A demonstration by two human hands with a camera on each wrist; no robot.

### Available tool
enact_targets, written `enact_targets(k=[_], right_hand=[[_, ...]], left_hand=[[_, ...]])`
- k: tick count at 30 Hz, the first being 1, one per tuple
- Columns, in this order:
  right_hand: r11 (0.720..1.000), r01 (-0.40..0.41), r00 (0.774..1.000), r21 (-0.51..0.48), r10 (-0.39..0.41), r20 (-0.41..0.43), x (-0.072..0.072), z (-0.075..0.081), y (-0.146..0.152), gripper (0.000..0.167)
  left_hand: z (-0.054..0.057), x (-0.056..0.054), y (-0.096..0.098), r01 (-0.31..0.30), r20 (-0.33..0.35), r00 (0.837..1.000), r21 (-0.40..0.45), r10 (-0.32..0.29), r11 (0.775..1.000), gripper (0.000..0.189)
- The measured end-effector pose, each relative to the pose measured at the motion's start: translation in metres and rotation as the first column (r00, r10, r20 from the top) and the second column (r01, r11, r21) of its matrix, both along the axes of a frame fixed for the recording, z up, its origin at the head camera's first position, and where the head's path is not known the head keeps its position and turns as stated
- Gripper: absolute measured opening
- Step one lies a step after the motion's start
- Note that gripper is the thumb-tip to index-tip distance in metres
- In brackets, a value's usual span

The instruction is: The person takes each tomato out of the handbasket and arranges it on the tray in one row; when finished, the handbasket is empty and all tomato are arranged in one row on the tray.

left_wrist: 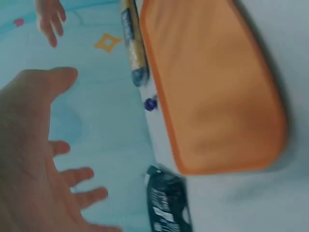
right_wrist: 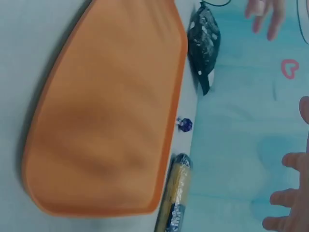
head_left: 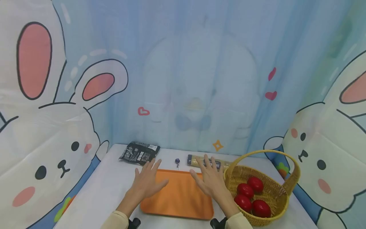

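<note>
Both hands hover over an orange tray (head_left: 183, 197) on the white table, fingers spread and holding nothing. My left hand (head_left: 147, 183) is above the tray's left side, its fingertips overlapping the edge of a black packet (head_left: 138, 152) in the head view. Over the tray's right side is my right hand (head_left: 210, 179), its fingers in front of a long yellow and dark-blue packet (head_left: 195, 160). Between the two packets, behind the tray, lies a small purple-wrapped lollipop (head_left: 177, 161). In the right wrist view the tray (right_wrist: 106, 111) shows a bare surface.
A yellow wicker basket (head_left: 278, 203) with a tall handle stands at the right, beside my right forearm. Several red round fruits (head_left: 261, 208) lie inside it. A blue curtain (head_left: 183, 79) with cartoon rabbits hangs behind and around the table (head_left: 94, 190).
</note>
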State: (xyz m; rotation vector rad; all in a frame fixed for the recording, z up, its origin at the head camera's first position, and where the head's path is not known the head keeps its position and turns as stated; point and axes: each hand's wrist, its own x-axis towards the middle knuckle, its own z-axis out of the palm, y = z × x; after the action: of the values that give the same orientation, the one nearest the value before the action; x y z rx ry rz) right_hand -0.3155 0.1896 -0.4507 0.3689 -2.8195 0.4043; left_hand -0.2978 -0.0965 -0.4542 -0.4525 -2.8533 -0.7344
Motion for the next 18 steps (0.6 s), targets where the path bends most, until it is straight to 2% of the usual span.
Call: enact_targets(k=[2, 4, 7, 10, 13, 18], right_hand=[[0.998, -0.025, 1.0, -0.055, 0.025, 0.004, 0.004, 0.0, 0.001, 0.073], [0.992, -0.047, 0.999, -0.116, 0.049, 0.014, 0.01, 0.001, 0.001, 0.072], [0.98, -0.075, 0.997, -0.187, 0.08, 0.016, 0.02, 0.003, 0.003, 0.069], [0.968, -0.108, 0.994, -0.226, 0.11, -0.003, 0.03, 0.003, 0.005, 0.066], [0.961, -0.139, 0.99, -0.24, 0.135, -0.032, 0.039, 0.003, 0.006, 0.061], [0.949, -0.171, 0.984, -0.266, 0.153, -0.088, 0.053, 0.002, 0.007, 0.054]], left_hand=[[-0.011, 0.003, -0.009, 0.056, 0.042, 0.997, 0.085, -0.06, 0.995, 0.094], [-0.025, 0.007, -0.019, 0.106, 0.087, 0.989, 0.179, -0.123, 0.978, 0.098], [-0.05, 0.013, -0.033, 0.128, 0.141, 0.975, 0.27, -0.171, 0.954, 0.11], [-0.073, 0.018, -0.044, 0.112, 0.16, 0.974, 0.264, -0.158, 0.958, 0.117], [-0.09, 0.022, -0.052, 0.111, 0.15, 0.977, 0.235, -0.149, 0.966, 0.116], [-0.105, 0.024, -0.059, 0.148, 0.118, 0.977, 0.22, -0.176, 0.964, 0.107]])
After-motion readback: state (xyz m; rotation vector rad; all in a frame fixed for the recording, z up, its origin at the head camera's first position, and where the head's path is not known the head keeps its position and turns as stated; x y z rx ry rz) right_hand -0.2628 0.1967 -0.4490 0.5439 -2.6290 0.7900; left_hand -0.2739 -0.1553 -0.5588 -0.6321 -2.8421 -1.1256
